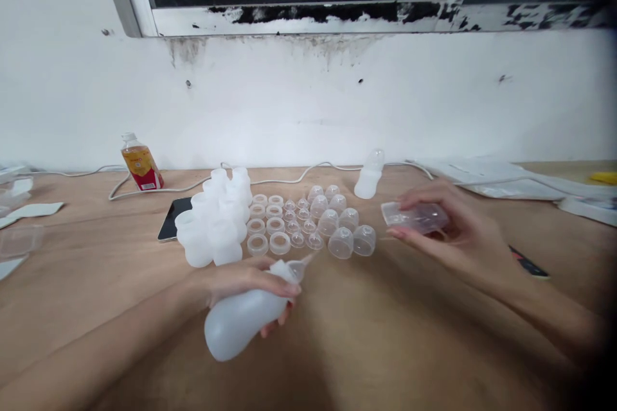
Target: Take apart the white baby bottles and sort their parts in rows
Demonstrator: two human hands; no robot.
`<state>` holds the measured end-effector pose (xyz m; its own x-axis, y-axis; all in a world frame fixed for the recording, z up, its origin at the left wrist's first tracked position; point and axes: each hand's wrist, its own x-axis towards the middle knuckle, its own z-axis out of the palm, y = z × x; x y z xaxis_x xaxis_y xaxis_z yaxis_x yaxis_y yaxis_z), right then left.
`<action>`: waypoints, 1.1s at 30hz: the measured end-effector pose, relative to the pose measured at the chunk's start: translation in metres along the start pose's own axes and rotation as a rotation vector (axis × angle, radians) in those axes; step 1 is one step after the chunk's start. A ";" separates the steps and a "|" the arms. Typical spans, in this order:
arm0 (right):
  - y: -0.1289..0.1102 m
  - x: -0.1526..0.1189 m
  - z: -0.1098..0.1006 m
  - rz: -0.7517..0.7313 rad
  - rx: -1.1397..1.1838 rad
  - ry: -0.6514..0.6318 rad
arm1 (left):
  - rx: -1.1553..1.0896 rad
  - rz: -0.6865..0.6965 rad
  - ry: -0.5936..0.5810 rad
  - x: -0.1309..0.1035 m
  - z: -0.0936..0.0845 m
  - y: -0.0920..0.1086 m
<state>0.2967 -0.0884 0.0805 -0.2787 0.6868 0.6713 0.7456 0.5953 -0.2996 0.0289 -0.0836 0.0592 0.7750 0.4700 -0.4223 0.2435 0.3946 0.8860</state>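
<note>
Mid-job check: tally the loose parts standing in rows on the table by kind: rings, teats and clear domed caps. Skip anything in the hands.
Rings: 8
Teats: 8
Clear domed caps: 8
Total: 24

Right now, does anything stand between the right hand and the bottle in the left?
Yes, in this view: the nearest pair of clear caps stands on the tabletop along the line from the right hand to the bottle. Both hands appear raised, so passing above looks possible.
</note>
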 end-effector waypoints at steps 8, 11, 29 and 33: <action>0.041 -0.035 0.032 0.237 -0.265 -0.370 | 0.048 0.178 0.256 -0.005 -0.004 -0.003; 0.043 -0.032 0.046 0.213 -0.298 -0.382 | 0.067 0.183 0.272 -0.001 -0.002 -0.001; -0.030 0.042 0.058 0.332 0.546 -0.777 | 0.953 0.477 0.731 0.034 0.009 0.018; -0.030 0.046 0.063 0.338 0.557 -0.742 | 1.030 0.466 0.815 0.039 0.001 0.014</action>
<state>0.2231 -0.0483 0.0773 -0.5543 0.8310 -0.0467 0.5171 0.2998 -0.8017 0.0627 -0.0608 0.0552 0.4355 0.8585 0.2709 0.6505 -0.5081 0.5645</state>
